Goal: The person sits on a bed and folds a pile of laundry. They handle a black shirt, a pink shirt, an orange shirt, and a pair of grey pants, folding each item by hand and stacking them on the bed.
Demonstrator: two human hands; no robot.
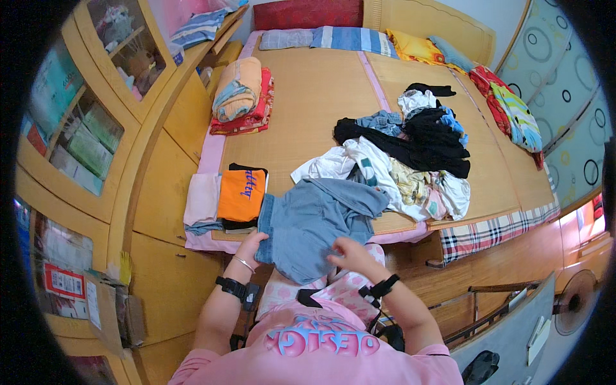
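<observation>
A pair of blue denim trousers (308, 226) hangs over the near edge of the bed, its waistband towards the left. My left hand (251, 246) grips the trousers at the waistband. Over the right part of the denim is my right hand (350, 255), fingers bent and apart; it appears to hold nothing. Beyond the trousers lies a loose heap of clothes, with a white garment (370, 159), a black garment (409, 149) and a yellow patterned garment (408, 180). Left of the waistband, an orange folded garment (242, 195) rests on a dark stack beside a pink folded garment (203, 196).
Folded bedding (240, 96) is stacked at the bed's left side. Pillows (353, 39) line the headboard, and a quilt (515, 113) lies at the right. A wooden cabinet (159, 178) stands close on the left. A grey table (510, 332) and a fan (575, 302) are at the right.
</observation>
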